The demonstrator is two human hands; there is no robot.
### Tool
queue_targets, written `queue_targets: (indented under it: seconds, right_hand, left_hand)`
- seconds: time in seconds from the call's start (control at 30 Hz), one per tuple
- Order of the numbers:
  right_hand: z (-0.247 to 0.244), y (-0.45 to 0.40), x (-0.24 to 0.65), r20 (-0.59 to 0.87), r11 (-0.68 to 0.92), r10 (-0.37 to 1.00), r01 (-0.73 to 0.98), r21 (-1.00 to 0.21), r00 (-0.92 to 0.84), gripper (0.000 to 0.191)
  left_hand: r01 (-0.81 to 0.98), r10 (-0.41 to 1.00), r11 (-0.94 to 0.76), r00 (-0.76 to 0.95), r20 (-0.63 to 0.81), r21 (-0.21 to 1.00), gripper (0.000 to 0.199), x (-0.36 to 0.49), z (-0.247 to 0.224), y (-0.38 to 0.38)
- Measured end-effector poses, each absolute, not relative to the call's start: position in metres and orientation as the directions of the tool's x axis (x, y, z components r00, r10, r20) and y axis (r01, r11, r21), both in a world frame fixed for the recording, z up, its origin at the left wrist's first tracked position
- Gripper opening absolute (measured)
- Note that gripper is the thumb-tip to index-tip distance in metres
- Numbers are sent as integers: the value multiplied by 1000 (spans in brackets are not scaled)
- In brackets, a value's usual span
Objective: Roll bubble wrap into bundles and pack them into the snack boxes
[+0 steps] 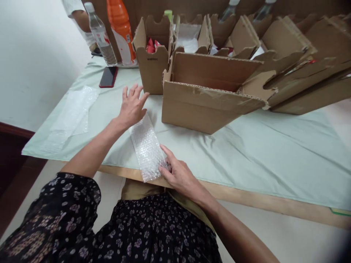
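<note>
A flat piece of bubble wrap [148,146] lies at a slant on the cloth, its near end reaching the table's front edge. My right hand [178,171] grips its near right edge between thumb and fingers. At the far end of the wrap, my left hand [133,106] is raised with fingers spread and nothing in them. Just right of that hand stands a narrow cardboard box [153,73] with red items inside. In front of the row sits a longer cardboard box [203,106], its visible inside walls bare.
More bubble wrap sheets [74,113] lie at the left. A phone [108,77] rests behind them, near a clear bottle [101,36] and an orange bottle [122,33]. More cardboard boxes [290,36] line the back right. Another person's arm [81,20] shows at the far left.
</note>
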State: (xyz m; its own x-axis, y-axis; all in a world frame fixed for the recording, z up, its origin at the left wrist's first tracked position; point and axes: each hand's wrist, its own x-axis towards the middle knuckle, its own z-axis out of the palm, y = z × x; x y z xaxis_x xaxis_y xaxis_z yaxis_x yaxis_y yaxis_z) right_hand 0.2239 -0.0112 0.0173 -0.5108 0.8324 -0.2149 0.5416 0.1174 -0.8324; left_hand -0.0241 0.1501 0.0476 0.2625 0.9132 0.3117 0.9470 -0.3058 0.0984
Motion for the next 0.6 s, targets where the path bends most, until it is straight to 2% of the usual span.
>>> queue_targets:
  seconds: [0.17,0.23,0.43,0.5,0.6]
  right_hand:
    - [19,-4,227,-175,132,781,432,-892,-600,44]
    - [21,-8,227,-188,84,776,395,-915,-602,39]
    - [22,-40,203,-352,-229,731,276,-934,-584,70]
    - [21,-48,190,-390,-320,711,225,-920,-586,74]
    - [20,-52,176,-399,-369,703,178,-912,-589,75]
  left_hand:
    - [967,936,-204,146,319,155,45,-22,9,104]
    - [969,953,-183,132,272,169,45,-24,-2,88]
    - [913,926,-372,352,138,165,48,-28,-15,99]
    - [893,906,-423,412,100,154,51,-29,-15,111]
    - [871,884,-467,464,59,150,54,-34,-11,121]
